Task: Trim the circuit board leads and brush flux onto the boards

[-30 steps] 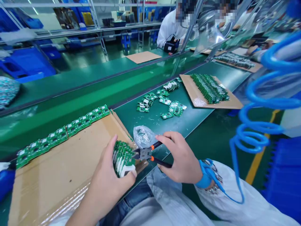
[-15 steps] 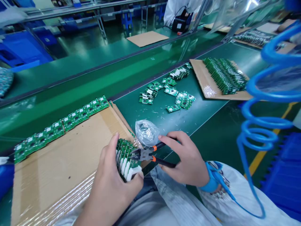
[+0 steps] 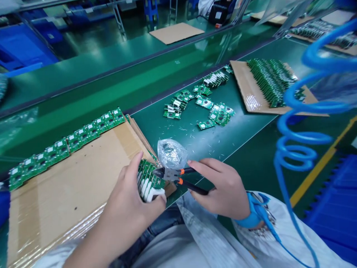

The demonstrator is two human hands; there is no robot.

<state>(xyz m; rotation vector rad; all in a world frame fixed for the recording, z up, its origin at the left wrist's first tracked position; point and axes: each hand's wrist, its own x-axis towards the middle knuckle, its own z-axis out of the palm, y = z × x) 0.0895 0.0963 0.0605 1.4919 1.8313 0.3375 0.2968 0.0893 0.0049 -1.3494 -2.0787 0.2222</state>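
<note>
My left hand (image 3: pixel 134 203) is closed around a stack of green circuit boards (image 3: pixel 150 172) with white parts along the near edge. In my right hand (image 3: pixel 223 186) is a pair of side cutters (image 3: pixel 170 174) with black handles and orange bands. The cutters' jaws lie at the right side of the stack; whether they touch a board I cannot tell. Just behind the jaws sits a clear plastic bag (image 3: pixel 172 153). A blue wrist strap (image 3: pixel 252 211) circles my right wrist.
Cardboard sheets (image 3: pixel 83 178) lie at left, a row of circuit boards (image 3: pixel 69 143) along their far edge. Loose boards (image 3: pixel 220 113) and small clippings are scattered on the green bench (image 3: pixel 156 130). More boards stand on a cardboard sheet (image 3: pixel 245 93). A coiled blue hose (image 3: pixel 304 139) hangs at right.
The cutters' jaws look closer together than before. Both hands stay around the same stack and tool, while the whole view has shifted slightly.
</note>
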